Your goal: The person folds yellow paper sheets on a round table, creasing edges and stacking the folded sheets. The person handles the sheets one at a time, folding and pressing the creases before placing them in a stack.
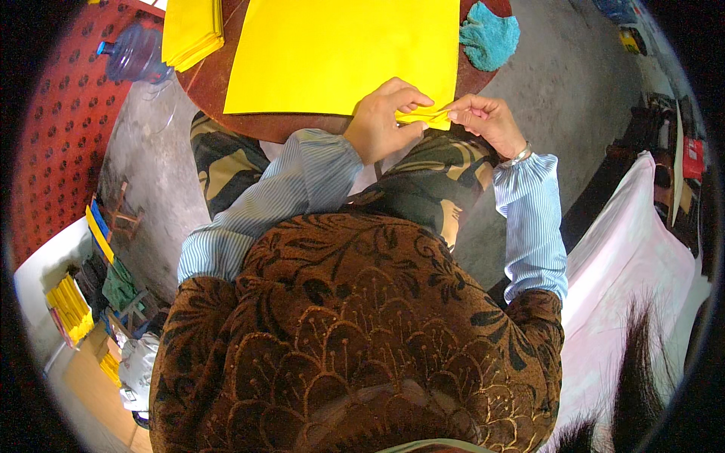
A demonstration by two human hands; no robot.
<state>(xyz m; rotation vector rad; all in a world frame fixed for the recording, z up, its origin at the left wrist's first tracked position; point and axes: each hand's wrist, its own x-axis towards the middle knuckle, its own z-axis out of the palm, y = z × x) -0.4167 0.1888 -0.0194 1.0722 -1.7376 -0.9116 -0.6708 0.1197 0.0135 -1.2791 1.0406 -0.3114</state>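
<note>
A large yellow sheet (pixel 345 56), of paper or thin cloth, lies over a round reddish-brown table (pixel 260 125). At the sheet's near right corner, my right hand (pixel 487 119) pinches the folded edge between thumb and fingertips. Just left of it my left hand (pixel 388 116) rests on the same near edge, its thumb below and its fingers above, spread around a narrow folded strip; whether it grips the strip is not clear. A stack of folded yellow pieces (pixel 192 34) lies at the table's left. A crumpled teal cloth (pixel 490 37) lies at the right rim.
A large blue water bottle (pixel 136 54) lies left of the table, near a red patterned surface (pixel 62 124). More yellow stacks (pixel 71 308) and a white plastic bag (pixel 139 368) are at the lower left. A pale pink cloth (pixel 628 266) covers something at the right.
</note>
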